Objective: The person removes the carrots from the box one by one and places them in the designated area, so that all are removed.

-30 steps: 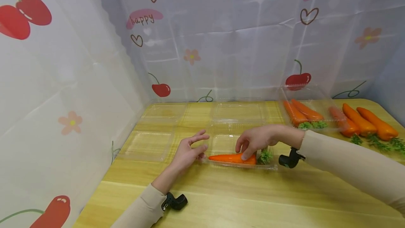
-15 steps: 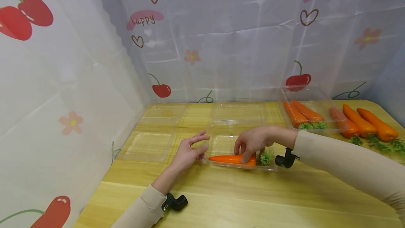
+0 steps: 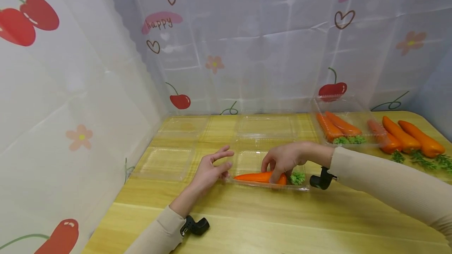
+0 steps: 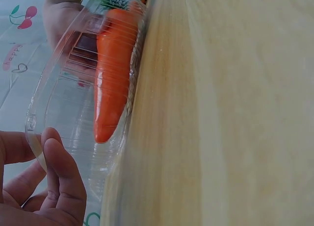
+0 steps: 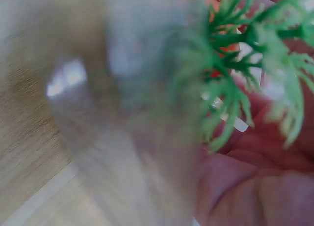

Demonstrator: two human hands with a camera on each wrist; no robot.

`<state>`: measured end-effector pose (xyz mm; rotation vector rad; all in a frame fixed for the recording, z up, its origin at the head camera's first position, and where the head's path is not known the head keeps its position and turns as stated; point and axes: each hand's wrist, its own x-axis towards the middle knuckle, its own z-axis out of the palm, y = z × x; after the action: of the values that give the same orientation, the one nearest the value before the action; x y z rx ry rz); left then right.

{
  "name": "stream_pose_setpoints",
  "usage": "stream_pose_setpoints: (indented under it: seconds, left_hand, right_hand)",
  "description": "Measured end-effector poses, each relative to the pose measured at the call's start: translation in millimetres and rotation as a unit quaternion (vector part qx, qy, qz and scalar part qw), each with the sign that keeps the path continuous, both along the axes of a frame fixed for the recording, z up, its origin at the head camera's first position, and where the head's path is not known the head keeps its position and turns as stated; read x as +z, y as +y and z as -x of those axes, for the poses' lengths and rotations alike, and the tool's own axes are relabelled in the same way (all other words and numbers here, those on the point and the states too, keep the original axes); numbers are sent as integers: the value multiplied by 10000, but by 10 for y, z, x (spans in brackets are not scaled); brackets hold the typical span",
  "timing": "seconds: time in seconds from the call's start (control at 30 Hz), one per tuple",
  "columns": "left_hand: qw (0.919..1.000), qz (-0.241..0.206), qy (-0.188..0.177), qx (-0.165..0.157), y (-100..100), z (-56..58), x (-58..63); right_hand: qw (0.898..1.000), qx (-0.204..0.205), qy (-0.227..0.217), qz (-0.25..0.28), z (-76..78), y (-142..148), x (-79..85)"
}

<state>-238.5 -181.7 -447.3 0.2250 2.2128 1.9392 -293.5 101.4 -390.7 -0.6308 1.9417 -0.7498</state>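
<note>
A clear plastic clamshell container (image 3: 247, 160) lies with its lid folded back on the wooden table (image 3: 282, 222). Inside, along its near side, is an orange carrot (image 3: 251, 177) with a green leafy top (image 3: 297, 178), its tip pointing left. My right hand (image 3: 284, 158) reaches in from above and grips the carrot near its thick end, thumb on the near side. At the container's left end, my left hand (image 3: 209, 169) pinches the rim with its fingertips (image 4: 51, 138). In the right wrist view, the leaves (image 5: 245, 49) hang close to the palm and clear plastic blurs the left part.
Another open clear container (image 3: 166, 162) lies to the left. At the back right stands a container (image 3: 347, 105) with carrots inside, and several loose carrots (image 3: 406, 134) lie beside it. A printed curtain (image 3: 247, 50) borders the table's back and left.
The carrot has shifted slightly toward me and right in the container, with my right hand on it. Its leafy top has turned a little. My left hand stays in place.
</note>
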Motion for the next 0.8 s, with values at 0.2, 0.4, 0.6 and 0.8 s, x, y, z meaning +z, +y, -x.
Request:
stream_pose_setpoints:
  seconds: [0.2, 0.4, 0.6, 0.8]
  left_hand:
    - [10000, -43, -52, 10, 1, 4, -14]
    - [9999, -75, -73, 15, 9, 4, 1]
    - [9999, -105, -102, 5, 7, 11, -8]
    - [9999, -77, -141, 64, 0, 6, -7]
  right_hand:
    - [9995, -42, 275, 151, -7, 31, 19]
    - [9976, -142, 599, 315, -18, 72, 95]
    - [9946, -301, 857, 499, -55, 135, 180]
    - [9893, -549, 1130, 748, -112, 227, 232]
